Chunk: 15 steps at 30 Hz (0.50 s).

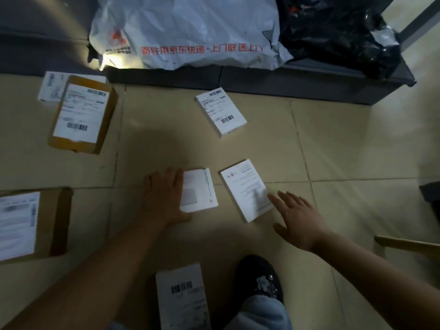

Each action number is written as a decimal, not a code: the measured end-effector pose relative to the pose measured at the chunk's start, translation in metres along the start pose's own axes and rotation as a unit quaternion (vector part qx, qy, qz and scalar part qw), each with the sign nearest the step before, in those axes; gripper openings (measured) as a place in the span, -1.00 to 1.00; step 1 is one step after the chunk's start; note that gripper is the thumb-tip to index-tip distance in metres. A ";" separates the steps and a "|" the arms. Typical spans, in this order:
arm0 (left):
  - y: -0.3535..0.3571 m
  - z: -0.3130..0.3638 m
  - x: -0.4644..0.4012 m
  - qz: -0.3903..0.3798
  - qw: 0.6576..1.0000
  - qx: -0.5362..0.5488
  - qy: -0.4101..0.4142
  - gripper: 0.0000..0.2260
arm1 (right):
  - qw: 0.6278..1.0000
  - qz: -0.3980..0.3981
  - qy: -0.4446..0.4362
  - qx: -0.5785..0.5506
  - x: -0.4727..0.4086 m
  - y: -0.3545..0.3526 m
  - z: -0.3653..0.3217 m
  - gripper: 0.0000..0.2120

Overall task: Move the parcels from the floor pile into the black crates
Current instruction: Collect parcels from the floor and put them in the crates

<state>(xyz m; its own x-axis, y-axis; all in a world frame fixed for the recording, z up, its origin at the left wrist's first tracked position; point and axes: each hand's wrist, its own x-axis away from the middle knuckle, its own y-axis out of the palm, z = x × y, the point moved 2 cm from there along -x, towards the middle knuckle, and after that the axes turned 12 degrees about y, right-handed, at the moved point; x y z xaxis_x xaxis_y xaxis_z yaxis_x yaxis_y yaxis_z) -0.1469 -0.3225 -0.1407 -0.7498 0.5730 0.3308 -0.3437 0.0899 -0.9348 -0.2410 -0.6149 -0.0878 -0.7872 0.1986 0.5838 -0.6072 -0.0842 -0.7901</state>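
The left hand [164, 196] is lying flat on the floor [333, 144], fingers straight and holding nothing. Its side is touching a small white box [198, 190]. The right hand [297, 217] is spread wide and holding nothing too. Its fingertips are reaching the near corner of a second white box [245, 190], just to the right of the first.

A third white box [220, 111] is lying farther away on the floor. A brown box [83, 114] is sitting at the far left, partly on top of a white parcel [51, 85]. Another brown box [31, 225] is lying at the left edge. One more white parcel [183, 296] is lying near, beside a black shoe [257, 275].

At the far side, a black crate [285, 84] is holding a big white bag [190, 32] with red writing and a black bag [338, 32].
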 end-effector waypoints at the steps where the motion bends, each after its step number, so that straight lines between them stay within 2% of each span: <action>1: 0.001 -0.003 0.004 0.015 1.000 0.010 -0.005 0.02 | 1.000 -0.002 0.007 0.000 -0.006 0.001 -0.003 -0.28; 4: 0.004 -0.014 0.019 0.058 0.998 0.016 -0.022 0.04 | 0.999 -0.013 0.031 -0.010 -0.032 0.008 -0.016 -0.25; 10: 0.002 -0.037 0.062 0.070 0.995 -0.040 -0.051 0.02 | 0.993 -0.067 0.081 -0.049 -0.064 0.024 -0.050 0.09; 15: 0.009 -0.056 0.084 0.044 0.995 -0.057 -0.076 0.02 | 0.994 -0.011 0.088 -0.063 -0.069 0.027 -0.063 0.09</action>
<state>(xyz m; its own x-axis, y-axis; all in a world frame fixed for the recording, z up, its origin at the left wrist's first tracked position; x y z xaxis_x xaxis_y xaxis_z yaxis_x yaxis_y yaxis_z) -0.1816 -0.2276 -0.1289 -0.8539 0.4537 0.2550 -0.2134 0.1416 -0.9666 -0.1968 -0.5692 -0.1611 -0.7358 0.3671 0.5691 -0.5978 0.0430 -0.8005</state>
